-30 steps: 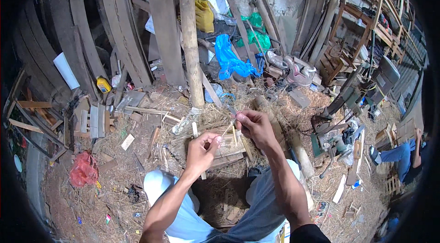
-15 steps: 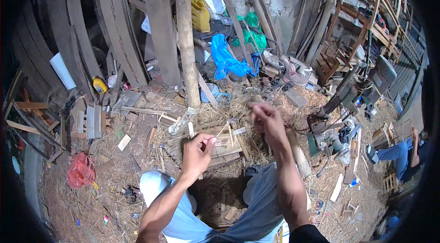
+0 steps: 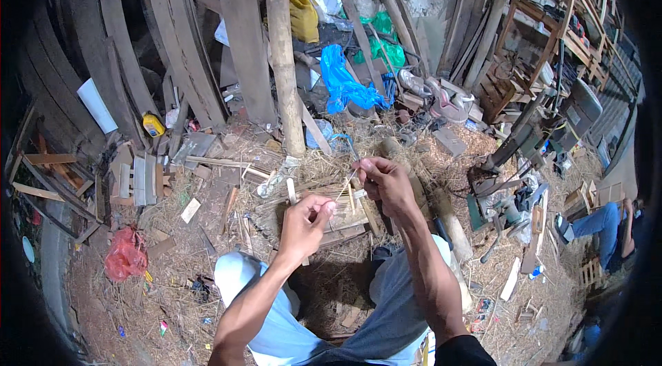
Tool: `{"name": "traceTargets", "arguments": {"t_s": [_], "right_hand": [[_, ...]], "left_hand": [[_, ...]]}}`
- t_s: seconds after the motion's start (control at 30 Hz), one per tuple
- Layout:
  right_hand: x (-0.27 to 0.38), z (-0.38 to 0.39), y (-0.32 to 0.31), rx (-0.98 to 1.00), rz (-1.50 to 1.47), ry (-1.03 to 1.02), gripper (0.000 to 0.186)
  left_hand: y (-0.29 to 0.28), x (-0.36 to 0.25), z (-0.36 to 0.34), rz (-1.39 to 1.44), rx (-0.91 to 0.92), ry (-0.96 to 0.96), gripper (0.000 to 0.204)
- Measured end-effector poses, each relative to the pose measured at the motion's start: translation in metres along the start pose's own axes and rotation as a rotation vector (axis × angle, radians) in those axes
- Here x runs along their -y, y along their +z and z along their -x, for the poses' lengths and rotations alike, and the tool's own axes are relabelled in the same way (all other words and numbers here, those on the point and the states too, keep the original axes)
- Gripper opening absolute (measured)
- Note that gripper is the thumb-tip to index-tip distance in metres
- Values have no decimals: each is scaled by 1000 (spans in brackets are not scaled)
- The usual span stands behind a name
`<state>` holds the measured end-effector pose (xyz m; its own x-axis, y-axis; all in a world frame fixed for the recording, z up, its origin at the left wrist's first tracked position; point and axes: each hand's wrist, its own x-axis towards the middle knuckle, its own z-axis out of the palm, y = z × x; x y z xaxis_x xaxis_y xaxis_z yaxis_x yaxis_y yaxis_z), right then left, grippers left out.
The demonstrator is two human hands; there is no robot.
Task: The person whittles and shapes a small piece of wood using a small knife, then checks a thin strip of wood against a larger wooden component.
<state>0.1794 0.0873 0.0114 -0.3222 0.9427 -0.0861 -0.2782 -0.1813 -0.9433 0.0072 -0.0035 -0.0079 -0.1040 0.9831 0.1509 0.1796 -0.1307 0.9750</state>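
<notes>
My left hand (image 3: 303,228) is closed in a pinch on one end of a thin pale wooden stick (image 3: 343,190), which slants up toward my right hand. My right hand (image 3: 387,185) is closed round a narrow grey blade (image 3: 352,148) whose tip points up and away; its handle is hidden in the fingers. The stick's upper end meets the right fingertips beside the blade. Below both hands, on the ground between my knees, lies a low wooden block (image 3: 343,235) with several thin strips of wood around it.
Short logs (image 3: 452,228) lie right of the block. A metal machine (image 3: 507,211) stands farther right, and another person (image 3: 607,224) sits at the far right. A wooden post (image 3: 283,55) rises ahead. A red plastic bag (image 3: 127,253) lies left on straw-strewn ground.
My right hand has come down and left from above the straw to meet the stick in my left hand. The blade now shows clearly. My left hand has barely moved.
</notes>
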Motion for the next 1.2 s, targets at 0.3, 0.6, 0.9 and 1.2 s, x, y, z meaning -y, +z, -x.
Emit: {"name": "traceTargets", "arguments": {"t_s": [0.3,0.6,0.9,1.2], "right_hand": [[25,-17,-45,-357,52,-234,23],[1,5,5,100,50,-40,22],[-2,-14,-21,-156,128,-113,23],[9,-5,-27,-222,63,-297,21]], "left_hand": [[-4,-3,3,141,59,-66,15],[-6,2,-3,112,47,-43,15],[-11,-9,1,278,178,-234,16],[-6,8,-6,232,34,-96,16]]}}
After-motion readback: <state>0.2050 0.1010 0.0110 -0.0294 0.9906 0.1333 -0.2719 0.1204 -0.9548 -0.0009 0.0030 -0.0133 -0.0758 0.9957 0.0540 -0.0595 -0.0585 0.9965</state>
